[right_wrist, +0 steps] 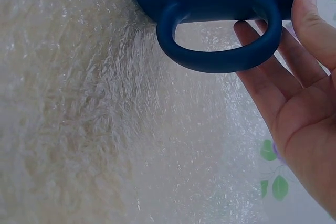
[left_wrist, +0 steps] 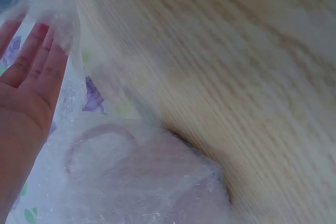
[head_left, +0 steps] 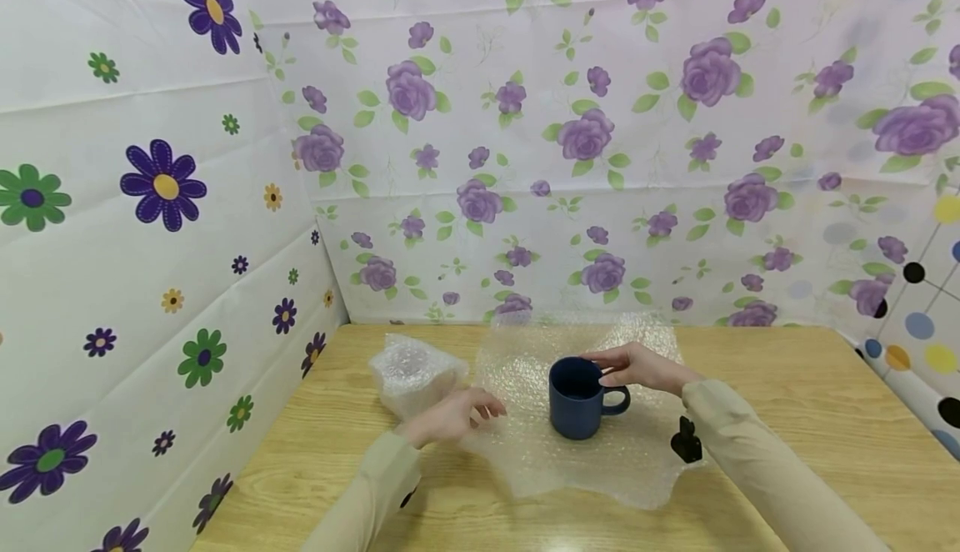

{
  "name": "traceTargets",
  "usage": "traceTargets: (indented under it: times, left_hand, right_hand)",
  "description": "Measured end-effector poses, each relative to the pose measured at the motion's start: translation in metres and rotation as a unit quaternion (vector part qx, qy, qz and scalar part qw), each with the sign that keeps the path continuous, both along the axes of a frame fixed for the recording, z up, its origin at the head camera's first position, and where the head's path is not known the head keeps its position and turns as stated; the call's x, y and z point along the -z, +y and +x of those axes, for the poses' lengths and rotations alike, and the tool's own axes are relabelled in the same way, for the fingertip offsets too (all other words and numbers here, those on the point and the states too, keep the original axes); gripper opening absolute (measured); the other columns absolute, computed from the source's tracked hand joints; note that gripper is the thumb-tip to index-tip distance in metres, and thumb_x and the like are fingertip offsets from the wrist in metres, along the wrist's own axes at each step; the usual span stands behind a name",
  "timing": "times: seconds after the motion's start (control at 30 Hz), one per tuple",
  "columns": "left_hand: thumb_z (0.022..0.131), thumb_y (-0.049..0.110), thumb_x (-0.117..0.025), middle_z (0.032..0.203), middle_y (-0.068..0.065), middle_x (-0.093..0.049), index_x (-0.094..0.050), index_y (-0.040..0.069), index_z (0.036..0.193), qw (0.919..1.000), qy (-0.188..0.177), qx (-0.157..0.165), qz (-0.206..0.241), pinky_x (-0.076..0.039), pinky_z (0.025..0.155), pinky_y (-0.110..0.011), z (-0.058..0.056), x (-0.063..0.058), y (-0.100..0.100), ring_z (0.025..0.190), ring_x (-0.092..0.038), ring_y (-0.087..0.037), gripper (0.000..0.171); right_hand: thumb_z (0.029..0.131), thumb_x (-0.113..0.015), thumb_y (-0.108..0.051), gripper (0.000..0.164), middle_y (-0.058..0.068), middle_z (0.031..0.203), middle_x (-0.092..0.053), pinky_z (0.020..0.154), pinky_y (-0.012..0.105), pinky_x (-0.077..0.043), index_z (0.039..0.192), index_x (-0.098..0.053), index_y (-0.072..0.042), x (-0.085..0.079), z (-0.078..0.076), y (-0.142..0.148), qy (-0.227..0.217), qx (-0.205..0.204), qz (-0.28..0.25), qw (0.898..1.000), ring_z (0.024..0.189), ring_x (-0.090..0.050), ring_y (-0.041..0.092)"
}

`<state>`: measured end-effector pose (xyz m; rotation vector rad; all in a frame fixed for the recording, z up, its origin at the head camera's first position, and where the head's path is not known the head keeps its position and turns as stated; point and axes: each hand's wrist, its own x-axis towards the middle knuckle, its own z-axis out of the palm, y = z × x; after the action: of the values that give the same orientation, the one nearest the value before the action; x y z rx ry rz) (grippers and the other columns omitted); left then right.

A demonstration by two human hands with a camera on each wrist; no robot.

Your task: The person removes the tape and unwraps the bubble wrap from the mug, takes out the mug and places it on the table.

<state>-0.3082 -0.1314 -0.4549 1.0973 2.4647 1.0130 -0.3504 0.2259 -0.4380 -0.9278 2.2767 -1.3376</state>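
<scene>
A dark blue mug (head_left: 576, 406) stands upright on a spread sheet of bubble wrap (head_left: 577, 470), its handle to the right. My right hand (head_left: 636, 368) holds the mug at its rim, above the handle. In the right wrist view, the thumb (right_wrist: 307, 3) lies against the rim and the other fingers reach behind the handle. My left hand (head_left: 453, 415) is at the left edge of the sheet. The left wrist view shows its fingers (left_wrist: 42, 61) extended, their tips covered by the clear wrap.
Left of the sheet, beside my left hand, sits a bubble-wrapped bundle (head_left: 411, 368); a pinkish curved shape shows through it in the left wrist view. The wood-grain table (head_left: 780, 385) meets flower-patterned cloth (head_left: 450, 118) at the back and left.
</scene>
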Motion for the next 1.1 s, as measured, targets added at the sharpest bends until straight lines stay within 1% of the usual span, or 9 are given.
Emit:
traceTargets:
  times: [0.13, 0.27, 0.43, 0.53, 0.63, 0.83, 0.9, 0.97, 1.1]
  left_hand:
    - [0.067, 0.006, -0.078, 0.109, -0.009, -0.051, -0.056, 0.004, 0.116, 1.0000, 0.008, 0.005, 0.001, -0.045, 0.081, -0.034, 0.002, 0.006, -0.003, 0.100, -0.048, -0.031, 0.054]
    - [0.065, 0.005, -0.080, 0.111, -0.013, -0.049, -0.052, 0.003, 0.120, 0.9998, 0.017, 0.014, 0.002, -0.045, 0.081, -0.032, 0.005, 0.009, -0.004, 0.100, -0.048, -0.034, 0.062]
    - [0.061, 0.006, -0.083, 0.110, -0.016, -0.050, -0.049, 0.000, 0.121, 0.9992, 0.036, 0.014, 0.000, -0.046, 0.078, -0.029, 0.005, 0.014, -0.004, 0.096, -0.051, -0.032, 0.069]
    - [0.061, 0.005, -0.083, 0.110, -0.018, -0.051, -0.047, -0.003, 0.122, 0.9995, 0.029, 0.013, 0.007, -0.047, 0.078, -0.030, 0.004, 0.018, -0.005, 0.096, -0.051, -0.033, 0.071]
    - [0.061, 0.003, -0.082, 0.109, -0.019, -0.051, -0.048, -0.005, 0.121, 0.9998, 0.011, 0.009, 0.017, -0.047, 0.078, -0.029, 0.003, 0.021, -0.005, 0.097, -0.050, -0.034, 0.069]
    - [0.063, 0.008, -0.082, 0.105, -0.017, -0.054, -0.051, -0.006, 0.117, 0.9995, -0.003, -0.009, 0.029, -0.046, 0.079, -0.029, 0.001, 0.024, -0.007, 0.095, -0.052, -0.032, 0.064]
    - [0.065, 0.007, -0.081, 0.104, -0.016, -0.055, -0.053, -0.006, 0.115, 0.9992, -0.009, -0.014, 0.036, -0.046, 0.080, -0.030, 0.000, 0.026, -0.008, 0.094, -0.053, -0.032, 0.059]
    - [0.068, 0.005, -0.079, 0.102, -0.017, -0.056, -0.053, -0.006, 0.114, 0.9990, -0.007, -0.013, 0.043, -0.046, 0.080, -0.031, 0.000, 0.026, -0.008, 0.093, -0.053, -0.032, 0.054]
    - [0.071, 0.001, -0.075, 0.099, -0.018, -0.057, -0.055, -0.008, 0.110, 0.9981, 0.012, -0.012, 0.059, -0.047, 0.078, -0.035, 0.002, 0.025, -0.008, 0.090, -0.053, -0.035, 0.045]
  right_hand:
    - [0.087, -0.061, -0.011, 0.052, 0.020, 0.132, -0.040, 0.086, 0.038, -0.043, 0.133, -0.042, -0.001, 0.000, 0.001, 0.000, -0.004, -0.004, -0.006, 1.000, 0.117, -0.039, 0.039]
    - [0.087, -0.061, -0.010, 0.052, 0.020, 0.133, -0.039, 0.087, 0.038, -0.042, 0.133, -0.042, 0.000, -0.001, 0.002, 0.000, -0.007, -0.005, -0.011, 1.000, 0.117, -0.039, 0.039]
    - [0.087, -0.061, -0.010, 0.051, 0.021, 0.133, -0.038, 0.086, 0.037, -0.043, 0.134, -0.042, -0.001, 0.000, 0.003, 0.000, -0.010, 0.000, -0.015, 1.000, 0.117, -0.039, 0.039]
    - [0.087, -0.061, -0.010, 0.052, 0.021, 0.133, -0.038, 0.086, 0.037, -0.043, 0.134, -0.042, -0.001, 0.001, 0.003, 0.000, -0.007, -0.001, -0.015, 1.000, 0.116, -0.040, 0.039]
    - [0.087, -0.061, -0.010, 0.052, 0.022, 0.133, -0.037, 0.086, 0.036, -0.043, 0.134, -0.041, 0.000, 0.001, 0.003, 0.000, -0.005, -0.003, -0.016, 1.000, 0.116, -0.040, 0.038]
    - [0.087, -0.061, -0.013, 0.053, 0.022, 0.132, -0.039, 0.085, 0.036, -0.044, 0.134, -0.041, 0.000, 0.002, 0.002, 0.000, -0.009, 0.003, -0.017, 1.000, 0.116, -0.040, 0.037]
    - [0.087, -0.061, -0.014, 0.053, 0.021, 0.132, -0.039, 0.085, 0.036, -0.043, 0.134, -0.042, -0.001, 0.002, 0.003, 0.000, -0.009, 0.007, -0.016, 1.000, 0.117, -0.039, 0.036]
    - [0.087, -0.061, -0.015, 0.053, 0.020, 0.132, -0.040, 0.085, 0.036, -0.043, 0.134, -0.042, -0.001, 0.002, 0.003, 0.000, -0.008, 0.010, -0.015, 1.000, 0.118, -0.038, 0.036]
    - [0.087, -0.061, -0.014, 0.053, 0.022, 0.132, -0.038, 0.086, 0.037, -0.043, 0.134, -0.040, 0.001, 0.002, 0.005, -0.001, -0.006, 0.007, -0.018, 1.000, 0.119, -0.035, 0.038]
